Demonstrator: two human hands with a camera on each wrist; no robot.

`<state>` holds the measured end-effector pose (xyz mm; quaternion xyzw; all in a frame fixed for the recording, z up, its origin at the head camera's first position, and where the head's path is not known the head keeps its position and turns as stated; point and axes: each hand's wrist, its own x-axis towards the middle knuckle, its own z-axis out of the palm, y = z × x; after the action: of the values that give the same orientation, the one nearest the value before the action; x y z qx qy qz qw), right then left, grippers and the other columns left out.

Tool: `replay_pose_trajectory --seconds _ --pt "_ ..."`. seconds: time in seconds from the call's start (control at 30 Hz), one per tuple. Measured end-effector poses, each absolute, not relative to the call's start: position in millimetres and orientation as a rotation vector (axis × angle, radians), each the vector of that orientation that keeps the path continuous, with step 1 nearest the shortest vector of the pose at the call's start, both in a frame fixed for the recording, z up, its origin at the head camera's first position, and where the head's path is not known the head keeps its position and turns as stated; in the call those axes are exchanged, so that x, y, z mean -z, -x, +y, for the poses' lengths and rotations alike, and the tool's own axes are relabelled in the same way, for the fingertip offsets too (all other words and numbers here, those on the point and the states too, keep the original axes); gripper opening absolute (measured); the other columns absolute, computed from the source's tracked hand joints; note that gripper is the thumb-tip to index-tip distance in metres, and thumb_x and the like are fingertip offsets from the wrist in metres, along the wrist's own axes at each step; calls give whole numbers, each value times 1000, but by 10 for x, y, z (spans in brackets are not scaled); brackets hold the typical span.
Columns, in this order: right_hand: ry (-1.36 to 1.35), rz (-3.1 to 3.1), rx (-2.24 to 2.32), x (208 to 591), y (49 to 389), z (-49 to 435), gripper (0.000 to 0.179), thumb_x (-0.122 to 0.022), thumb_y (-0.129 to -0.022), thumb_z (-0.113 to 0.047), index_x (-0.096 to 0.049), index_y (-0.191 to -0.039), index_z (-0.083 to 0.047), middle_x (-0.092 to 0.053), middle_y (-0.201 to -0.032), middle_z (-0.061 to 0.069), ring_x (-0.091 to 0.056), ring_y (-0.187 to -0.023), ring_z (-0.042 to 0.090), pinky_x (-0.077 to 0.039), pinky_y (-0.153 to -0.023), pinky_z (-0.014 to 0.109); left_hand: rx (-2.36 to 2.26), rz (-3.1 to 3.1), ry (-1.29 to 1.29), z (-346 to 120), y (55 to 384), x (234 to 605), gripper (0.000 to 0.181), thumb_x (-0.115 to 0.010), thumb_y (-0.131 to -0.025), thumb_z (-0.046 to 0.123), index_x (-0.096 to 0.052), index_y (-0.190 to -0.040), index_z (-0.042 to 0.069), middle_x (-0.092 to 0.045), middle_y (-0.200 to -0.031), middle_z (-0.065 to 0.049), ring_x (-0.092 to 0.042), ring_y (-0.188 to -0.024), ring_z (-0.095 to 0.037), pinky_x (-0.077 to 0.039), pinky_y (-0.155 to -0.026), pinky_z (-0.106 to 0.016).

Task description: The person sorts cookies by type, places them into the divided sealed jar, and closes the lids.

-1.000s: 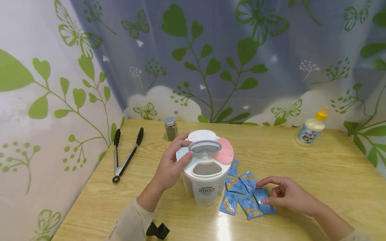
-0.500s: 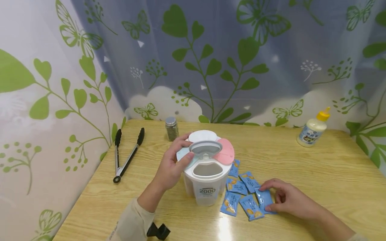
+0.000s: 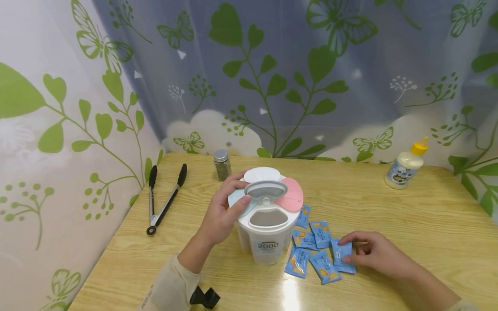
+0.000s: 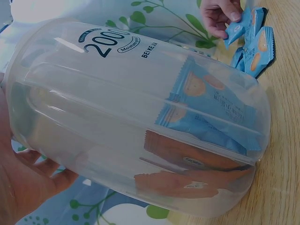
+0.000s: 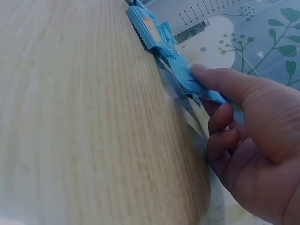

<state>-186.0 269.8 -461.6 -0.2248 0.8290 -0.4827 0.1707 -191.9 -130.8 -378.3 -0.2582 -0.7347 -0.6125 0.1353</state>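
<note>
A clear, divided food storage container (image 3: pixel 268 250) with a white, pink and pale blue lid stands on the table; its front flap is up. My left hand (image 3: pixel 223 211) grips its left side, thumb on the lid rim. Through the wall in the left wrist view show blue packets (image 4: pixel 206 108) and brown packets (image 4: pixel 197 183) at the bottom. My right hand (image 3: pixel 373 255) pinches a blue biscuit packet (image 3: pixel 341 249) by its right side, over another packet. In the right wrist view, thumb and fingers hold that packet's (image 5: pixel 187 82) end. Several more blue packets (image 3: pixel 297 261) lie beside the container.
Tongs (image 3: pixel 159 211) with black tips lie spread at the left. Behind the container stands a small jar (image 3: pixel 222 166) with a metal cap. A white bottle (image 3: pixel 403 168) with a yellow nozzle is at the back right. A black object (image 3: pixel 205 297) sits by the left sleeve.
My right hand has closed its finger and thumb on a blue packet and turned it more upright, uncovering part of the packet beneath. The left hand and container have stayed in place.
</note>
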Motion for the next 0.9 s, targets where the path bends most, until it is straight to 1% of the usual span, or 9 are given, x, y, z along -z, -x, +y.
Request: replay_pose_trajectory --seconds 0.1,0.27,0.4,0.47,0.53,0.67,0.73,0.8,0.9 --pt "598 2359 1386 4591 1863 2697 32 -75 -89 -18 -67 -118 -9 -65 -101 -5 -36 -51 -1 -38 -45 26 1773 -2127 749 -1304 1919 3785 22 -56 -95 10 -61 -114 0 -47 -149 -13 -41 -142 -30 -40 -113 -35" --pt "563 2332 1432 4538 1871 2688 31 -72 -91 -16 -65 -119 -5 -66 -104 -11 -37 -51 0 -39 -45 27 1783 -2121 757 -1293 1923 3790 22 -56 -95 10 -61 -114 0 -47 -148 -14 -41 -142 -30 -40 -113 -37" --pt "544 2300 1472 4478 1870 2643 31 -71 -91 -13 -64 -120 -4 -67 -97 -12 -38 -52 1 -40 -46 27 1775 -2130 746 -1296 1921 3790 22 -56 -95 10 -61 -114 1 -47 -149 -13 -42 -142 -29 -40 -112 -41" --pt "564 2285 1498 4448 1869 2609 31 -70 -91 -11 -63 -120 -2 -65 -91 -12 -36 -51 4 -37 -45 28 1771 -2131 742 -1301 1921 3787 22 -56 -95 11 -61 -114 1 -47 -149 -12 -42 -141 -29 -41 -112 -42" --pt "566 2269 1527 4410 1862 2571 31 -70 -92 -11 -63 -120 -2 -61 -82 -10 -34 -50 6 -35 -44 29 1770 -2129 743 -1305 1921 3783 22 -56 -95 11 -61 -114 1 -48 -148 -12 -42 -141 -29 -41 -112 -41" --pt "599 2219 1596 4335 1839 2508 28 -68 -93 -7 -63 -120 -1 -48 -69 -12 -28 -49 17 -30 -42 33 1781 -2119 760 -1307 1922 3776 23 -56 -95 11 -61 -115 1 -48 -148 -13 -42 -141 -29 -40 -113 -39" --pt "589 2209 1606 4290 1817 2474 27 -68 -93 -7 -63 -119 -1 -45 -66 -12 -29 -50 14 -31 -43 32 1788 -2114 764 -1306 1924 3778 23 -56 -95 11 -61 -114 0 -48 -148 -13 -42 -141 -29 -40 -113 -38" --pt "582 2205 1609 4239 1792 2437 26 -68 -92 -7 -64 -118 -2 -49 -67 -12 -33 -51 10 -35 -44 29 1791 -2116 763 -1308 1923 3780 23 -56 -95 11 -61 -114 1 -48 -148 -13 -41 -141 -29 -40 -113 -38" --pt "597 2201 1623 4160 1750 2376 25 -68 -92 -7 -64 -117 -2 -57 -74 -11 -38 -53 5 -39 -46 28 1796 -2121 756 -1315 1921 3782 23 -56 -95 11 -61 -115 1 -47 -148 -13 -41 -142 -29 -40 -112 -35"
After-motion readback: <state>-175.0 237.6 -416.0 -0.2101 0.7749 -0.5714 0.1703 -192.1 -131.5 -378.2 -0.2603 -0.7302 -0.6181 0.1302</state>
